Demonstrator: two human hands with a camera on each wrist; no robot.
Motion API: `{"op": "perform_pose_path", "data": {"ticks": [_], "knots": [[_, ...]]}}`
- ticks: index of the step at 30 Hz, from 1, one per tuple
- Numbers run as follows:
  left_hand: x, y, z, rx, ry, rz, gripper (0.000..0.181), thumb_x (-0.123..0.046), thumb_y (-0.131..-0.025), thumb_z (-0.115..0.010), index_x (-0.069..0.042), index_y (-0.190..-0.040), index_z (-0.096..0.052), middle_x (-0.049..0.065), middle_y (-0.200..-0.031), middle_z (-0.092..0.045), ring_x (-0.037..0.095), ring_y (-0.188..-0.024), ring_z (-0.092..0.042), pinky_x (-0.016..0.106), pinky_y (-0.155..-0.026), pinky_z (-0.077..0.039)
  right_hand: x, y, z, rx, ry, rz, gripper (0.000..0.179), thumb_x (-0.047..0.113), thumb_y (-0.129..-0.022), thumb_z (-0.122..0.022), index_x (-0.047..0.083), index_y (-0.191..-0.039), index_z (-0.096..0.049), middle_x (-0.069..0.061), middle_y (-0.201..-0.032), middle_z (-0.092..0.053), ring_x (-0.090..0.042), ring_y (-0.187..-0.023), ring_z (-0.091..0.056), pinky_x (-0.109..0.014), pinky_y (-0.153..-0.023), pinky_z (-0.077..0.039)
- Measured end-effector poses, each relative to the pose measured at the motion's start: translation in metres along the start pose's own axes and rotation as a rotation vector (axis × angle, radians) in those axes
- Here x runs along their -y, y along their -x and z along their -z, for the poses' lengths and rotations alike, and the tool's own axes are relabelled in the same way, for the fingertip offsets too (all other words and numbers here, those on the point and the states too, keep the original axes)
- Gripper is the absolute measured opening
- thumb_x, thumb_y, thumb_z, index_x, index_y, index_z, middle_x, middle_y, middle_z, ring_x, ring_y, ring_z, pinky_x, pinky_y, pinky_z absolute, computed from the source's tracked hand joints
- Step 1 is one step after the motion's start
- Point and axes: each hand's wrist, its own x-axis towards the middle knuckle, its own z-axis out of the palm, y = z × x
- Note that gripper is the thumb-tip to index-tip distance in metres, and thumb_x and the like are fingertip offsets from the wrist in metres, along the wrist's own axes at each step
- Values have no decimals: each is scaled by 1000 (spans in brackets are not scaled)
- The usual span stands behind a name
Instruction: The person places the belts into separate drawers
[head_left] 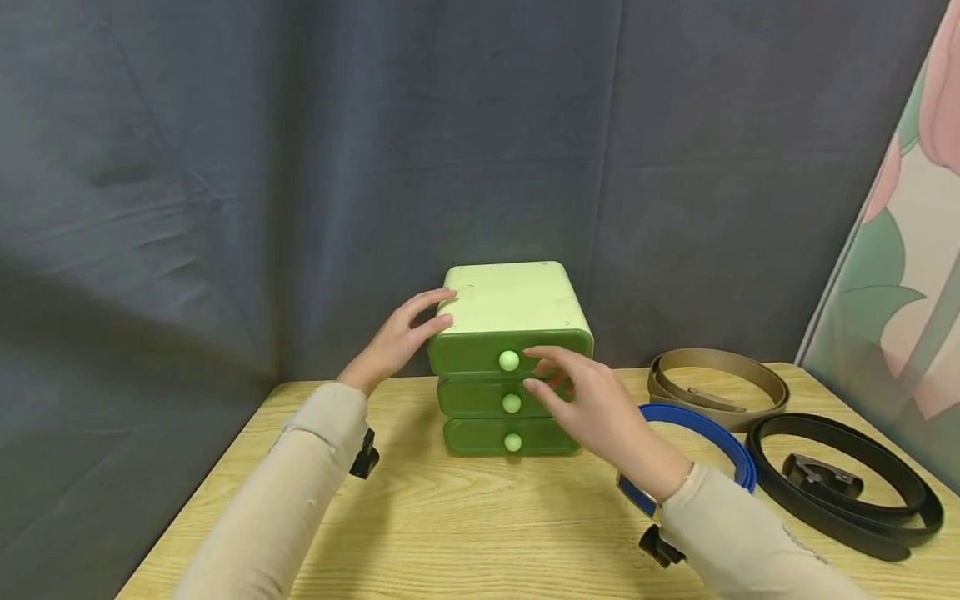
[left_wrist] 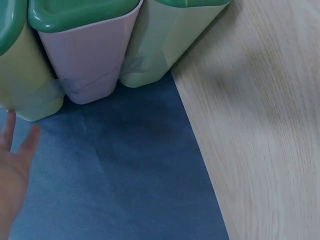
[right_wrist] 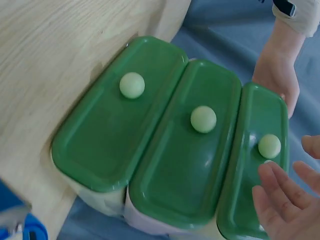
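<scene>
A small cabinet with a pale yellow-green top (head_left: 517, 296) and several green drawer fronts stands on the table. Its top drawer (head_left: 461, 354), middle drawer (head_left: 468, 398) and bottom drawer (head_left: 472, 437) each carry a round, light green knob. My left hand (head_left: 397, 337) rests its fingertips at the cabinet's upper left edge, thumb and fingers spread. Just right of the top knob (head_left: 509, 361) is my right hand (head_left: 592, 404), fingers slightly bent, thumb apart, nothing held. In the right wrist view its fingertips (right_wrist: 270, 170) are right beside that knob (right_wrist: 269, 146).
Coiled belts lie on the right of the table: a tan belt (head_left: 712, 358), a blue belt (head_left: 705, 421) partly behind the right forearm, and a black belt (head_left: 832, 525) with a dark buckle. A grey-blue curtain (head_left: 450, 125) hangs behind, and a flower-patterned panel (head_left: 892, 275) stands at right.
</scene>
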Motion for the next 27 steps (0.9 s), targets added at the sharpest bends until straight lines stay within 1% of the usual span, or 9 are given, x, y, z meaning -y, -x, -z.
{"op": "perform_pose_path", "data": {"ticks": [2, 6, 11, 14, 18, 24, 27], "knots": [[0, 0, 0, 10, 24, 14, 46, -27, -102, -57, -12, -145, -51, 5, -155, -38, 25, -145, -28, 52, -116, -21, 0, -3, -5, -7, -10, 4, 39, 19, -93, -72, 13, -131, -63, -1, -101, -69, -14, -85, -66, -40, -73, -55], [-1, -1, 2, 34, 76, 54, 46, -25, -102, -57, -12, -146, -50, 5, -157, -35, 28, -143, -31, 49, -115, -26, -2, -7, -15, -32, -19, 21, 39, 18, -93, -72, 12, -131, -62, -3, -99, -70, -15, -82, -67, -40, -70, -55], [-5, 0, 2, 69, 117, 94, 48, -26, -102, -57, -14, -147, -48, 4, -159, -30, 30, -142, -33, 47, -114, -30, -8, -9, -23, -94, -64, 36, 37, 14, -93, -72, 11, -129, -62, -4, -95, -72, -13, -76, -67, -33, -68, -56], [-7, -1, 3, 78, 125, 104, 48, -28, -102, -57, -15, -147, -48, 3, -159, -29, 30, -142, -34, 48, -113, -30, -12, -11, -29, -148, -115, 47, 33, 12, -92, -72, 11, -125, -65, -3, -92, -73, -10, -73, -66, -29, -66, -55], [-6, -3, 1, 74, 133, 106, 49, -28, -102, -57, -15, -148, -48, 3, -159, -30, 31, -142, -34, 48, -113, -30, -16, -13, -36, -212, -172, 51, 29, 9, -90, -74, 10, -119, -68, -1, -87, -73, -8, -70, -66, -27, -63, -55], [-3, -2, -3, 61, 116, 105, 49, -27, -102, -56, -13, -149, -46, 5, -159, -31, 32, -143, -31, 48, -115, -28, -19, -15, -45, -256, -227, 28, 30, 9, -86, -78, 10, -114, -70, -1, -83, -74, -9, -67, -67, -27, -61, -55], [-2, -2, -3, 57, 115, 103, 49, -27, -102, -56, -13, -148, -47, 5, -159, -32, 33, -143, -31, 49, -115, -28, -19, -16, -48, -272, -238, 14, 30, 9, -85, -79, 9, -113, -70, -1, -83, -74, -10, -69, -69, -28, -63, -56]]}}
